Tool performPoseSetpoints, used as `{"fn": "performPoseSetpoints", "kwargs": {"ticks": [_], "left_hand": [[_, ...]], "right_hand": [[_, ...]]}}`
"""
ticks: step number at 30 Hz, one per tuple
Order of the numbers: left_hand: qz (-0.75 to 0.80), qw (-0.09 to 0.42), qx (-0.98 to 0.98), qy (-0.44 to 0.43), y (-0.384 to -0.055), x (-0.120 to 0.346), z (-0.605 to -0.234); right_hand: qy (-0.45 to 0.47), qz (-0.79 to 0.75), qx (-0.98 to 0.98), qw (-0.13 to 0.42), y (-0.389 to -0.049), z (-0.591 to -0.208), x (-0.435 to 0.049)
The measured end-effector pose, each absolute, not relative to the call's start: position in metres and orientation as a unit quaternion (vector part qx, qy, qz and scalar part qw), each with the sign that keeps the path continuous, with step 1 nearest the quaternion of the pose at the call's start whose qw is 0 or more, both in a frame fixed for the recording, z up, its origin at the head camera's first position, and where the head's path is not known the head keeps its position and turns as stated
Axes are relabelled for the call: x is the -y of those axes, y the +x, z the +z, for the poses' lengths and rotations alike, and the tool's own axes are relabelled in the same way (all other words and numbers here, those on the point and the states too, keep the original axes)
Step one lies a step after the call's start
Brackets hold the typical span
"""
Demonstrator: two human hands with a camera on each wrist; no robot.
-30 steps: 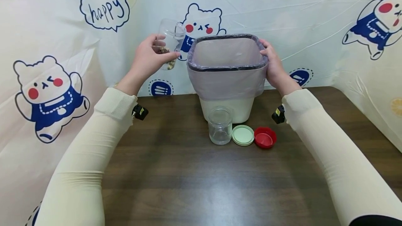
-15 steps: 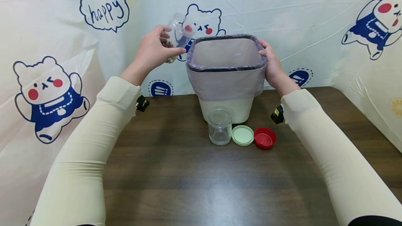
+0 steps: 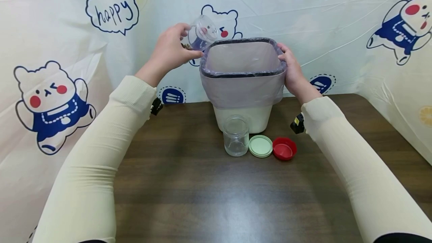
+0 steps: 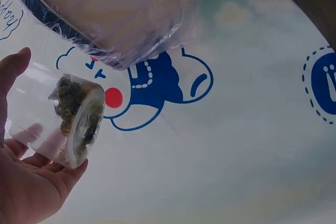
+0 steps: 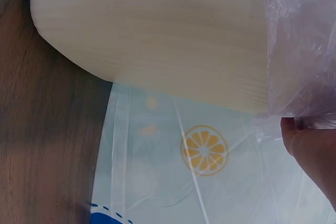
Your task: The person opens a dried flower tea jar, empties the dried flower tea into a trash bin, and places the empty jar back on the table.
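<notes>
In the head view my left hand [image 3: 168, 51] grips a clear jar [image 3: 201, 35] by its sides, at the left rim of a pale trash can [image 3: 243, 117]. The jar tilts with its mouth toward the can. Dark, dried plant-like bits [image 4: 71, 100] lie near its base in the left wrist view. A translucent bag [image 3: 243, 91] lines the can and folds down over its outside. Curled over the can's right rim is my right hand [image 3: 293, 68], holding rim and bag. The can's floor is hidden.
Before the can, on the dark wooden table [image 3: 202, 198], stand an open glass jar [image 3: 236, 138], a pale green lid [image 3: 260, 146] and a red lid [image 3: 284, 149], side by side. A printed cloth [image 3: 67, 48] hangs behind and at the sides.
My left hand has moved right and slightly up, bringing the jar to the can's left rim and tipping it further over. The right hand stays on the rim.
</notes>
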State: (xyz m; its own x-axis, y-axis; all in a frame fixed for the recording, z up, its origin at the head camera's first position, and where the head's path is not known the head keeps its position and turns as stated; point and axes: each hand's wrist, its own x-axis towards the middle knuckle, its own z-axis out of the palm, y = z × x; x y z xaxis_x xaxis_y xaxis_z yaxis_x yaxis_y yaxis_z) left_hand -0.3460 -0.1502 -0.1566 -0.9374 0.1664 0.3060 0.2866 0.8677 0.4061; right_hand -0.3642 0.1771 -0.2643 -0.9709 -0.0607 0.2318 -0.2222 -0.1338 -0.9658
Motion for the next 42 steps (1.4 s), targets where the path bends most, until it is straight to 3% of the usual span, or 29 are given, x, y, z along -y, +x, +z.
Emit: {"fn": "performPoseSetpoints", "kwargs": {"ticks": [42], "left_hand": [[-0.018, 0.146, 0.964, -0.22, -0.361, 0.127, -0.151]], "right_hand": [[0.093, 0.748, 0.655, 0.052, -0.366, -0.266, -0.174]]}}
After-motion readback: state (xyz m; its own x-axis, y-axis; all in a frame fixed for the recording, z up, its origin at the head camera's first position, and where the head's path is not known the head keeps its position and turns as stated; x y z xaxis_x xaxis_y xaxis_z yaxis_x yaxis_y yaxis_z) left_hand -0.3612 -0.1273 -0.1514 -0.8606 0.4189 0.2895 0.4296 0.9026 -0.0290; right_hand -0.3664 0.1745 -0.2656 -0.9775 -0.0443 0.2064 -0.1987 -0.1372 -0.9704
